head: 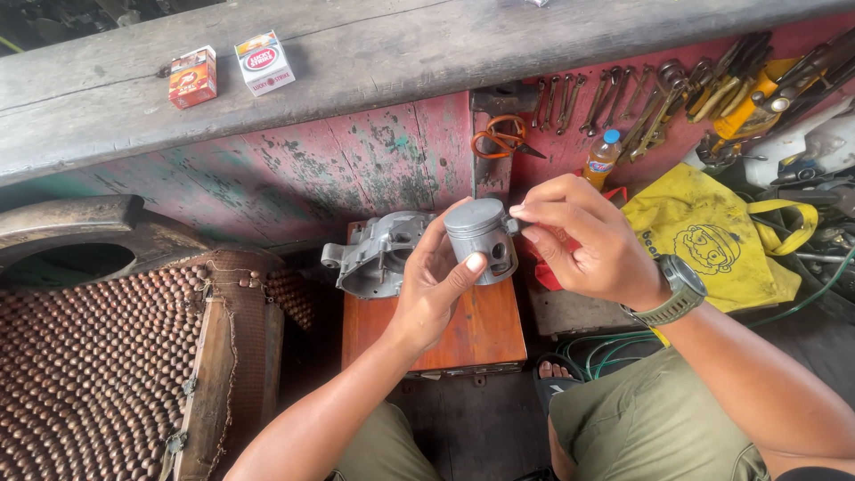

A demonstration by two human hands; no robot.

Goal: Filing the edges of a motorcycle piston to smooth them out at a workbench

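A grey metal piston (481,233) is held upright in front of me by my left hand (427,289), whose thumb presses on its skirt beside the side hole. Pinched fingertips of my right hand (583,240) touch the piston's right side at the pin hole; whether they hold a small part I cannot tell. A green watch is on my right wrist. Just behind the piston lies a grey metal engine casing (370,254) on a small reddish wooden stool (485,334).
Two small cardboard boxes (227,69) sit on a weathered plank shelf (427,44). Wrenches and pliers (659,93) hang on the red wall, with orange scissors (499,138) and a small bottle (602,158). A yellow bag (712,236) lies right; a beaded seat cover (98,365) lies left.
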